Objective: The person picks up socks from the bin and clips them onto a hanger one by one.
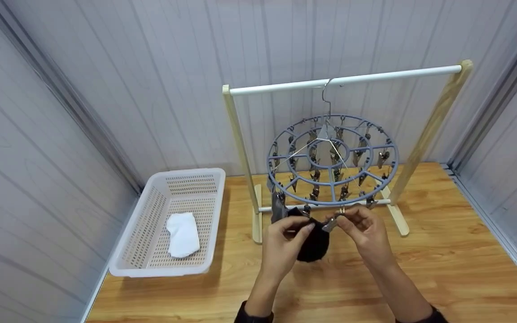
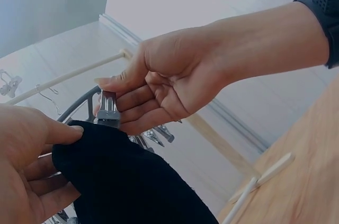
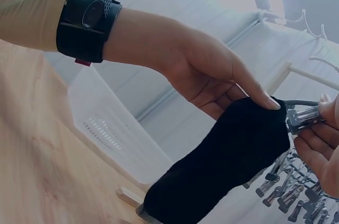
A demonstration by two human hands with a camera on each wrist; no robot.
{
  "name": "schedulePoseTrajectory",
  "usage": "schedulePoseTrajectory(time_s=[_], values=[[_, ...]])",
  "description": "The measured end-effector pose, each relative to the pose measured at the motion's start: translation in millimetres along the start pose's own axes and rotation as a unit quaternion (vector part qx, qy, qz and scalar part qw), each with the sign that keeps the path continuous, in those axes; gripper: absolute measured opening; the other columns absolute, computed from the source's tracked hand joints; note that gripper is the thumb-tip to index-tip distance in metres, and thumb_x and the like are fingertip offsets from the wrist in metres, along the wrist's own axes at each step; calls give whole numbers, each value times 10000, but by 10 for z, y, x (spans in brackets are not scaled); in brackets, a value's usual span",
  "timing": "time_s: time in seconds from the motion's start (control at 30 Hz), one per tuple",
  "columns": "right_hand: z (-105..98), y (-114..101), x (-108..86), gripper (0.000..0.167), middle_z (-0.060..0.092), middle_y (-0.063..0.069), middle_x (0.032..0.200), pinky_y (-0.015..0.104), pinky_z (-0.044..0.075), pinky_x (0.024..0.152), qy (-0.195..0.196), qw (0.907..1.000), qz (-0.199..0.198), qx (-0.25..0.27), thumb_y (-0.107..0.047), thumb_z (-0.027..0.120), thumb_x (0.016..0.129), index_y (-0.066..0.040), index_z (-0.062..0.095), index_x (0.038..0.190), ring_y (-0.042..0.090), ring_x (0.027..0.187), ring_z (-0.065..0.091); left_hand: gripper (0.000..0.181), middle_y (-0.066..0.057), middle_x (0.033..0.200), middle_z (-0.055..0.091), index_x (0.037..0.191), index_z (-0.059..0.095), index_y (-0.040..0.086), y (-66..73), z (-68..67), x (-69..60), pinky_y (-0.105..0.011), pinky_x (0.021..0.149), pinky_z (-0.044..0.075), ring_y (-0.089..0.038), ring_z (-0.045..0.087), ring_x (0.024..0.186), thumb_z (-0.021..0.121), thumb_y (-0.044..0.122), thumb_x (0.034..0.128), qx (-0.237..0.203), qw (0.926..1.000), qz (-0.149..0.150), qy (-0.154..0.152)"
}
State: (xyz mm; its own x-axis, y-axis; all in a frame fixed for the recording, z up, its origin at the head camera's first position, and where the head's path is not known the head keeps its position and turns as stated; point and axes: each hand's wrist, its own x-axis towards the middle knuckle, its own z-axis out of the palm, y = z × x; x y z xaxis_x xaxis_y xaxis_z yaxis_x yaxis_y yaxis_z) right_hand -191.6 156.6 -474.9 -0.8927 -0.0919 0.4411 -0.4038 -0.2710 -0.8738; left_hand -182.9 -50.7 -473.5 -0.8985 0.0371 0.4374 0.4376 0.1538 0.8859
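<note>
A black sock (image 1: 313, 249) hangs below the near rim of a round blue-grey clip hanger (image 1: 334, 202). My left hand (image 1: 281, 246) pinches the sock's upper edge between thumb and fingers. My right hand (image 1: 368, 231) grips a metal clip (image 2: 108, 110) hanging from the hanger. In the left wrist view the clip's jaws meet the sock's edge; whether they bite the cloth I cannot tell. The right wrist view shows the sock (image 3: 212, 160) stretched out lengthwise, with the left thumb on its top corner. A grey cloth piece (image 1: 278, 207) hangs at the hanger's near left.
The hanger hooks over a white rod (image 1: 281, 87) on a wooden-legged stand (image 1: 433, 130). Several metal clips dangle from its rings. To the left sits a white plastic basket (image 1: 126, 251) with a white folded cloth (image 1: 183, 235) inside. Panelled walls enclose the wooden tabletop (image 1: 456, 260).
</note>
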Motion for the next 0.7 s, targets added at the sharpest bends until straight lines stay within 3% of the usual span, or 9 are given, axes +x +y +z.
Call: schedulePoseTrajectory(time_s=[0.33,0.7], values=[[3,38,-27,78,791,157,1032,327,609,898,120,9998,-74,120,83,615,1023,158,618,1043,229,965,761,102,5,1021,792,1044,826,115,37,16,-27,-312,738,641,-128,763,884,807,174,963,-185,9995,-22,-260],[6,60,-17,51,800,90,1062,362,600,948,-166,9994,-119,269,70,605,1034,87,647,1057,210,1015,764,129,-10,1013,790,1066,829,103,15,12,-32,-315,698,636,-126,754,828,808,174,960,-190,9989,391,-171]])
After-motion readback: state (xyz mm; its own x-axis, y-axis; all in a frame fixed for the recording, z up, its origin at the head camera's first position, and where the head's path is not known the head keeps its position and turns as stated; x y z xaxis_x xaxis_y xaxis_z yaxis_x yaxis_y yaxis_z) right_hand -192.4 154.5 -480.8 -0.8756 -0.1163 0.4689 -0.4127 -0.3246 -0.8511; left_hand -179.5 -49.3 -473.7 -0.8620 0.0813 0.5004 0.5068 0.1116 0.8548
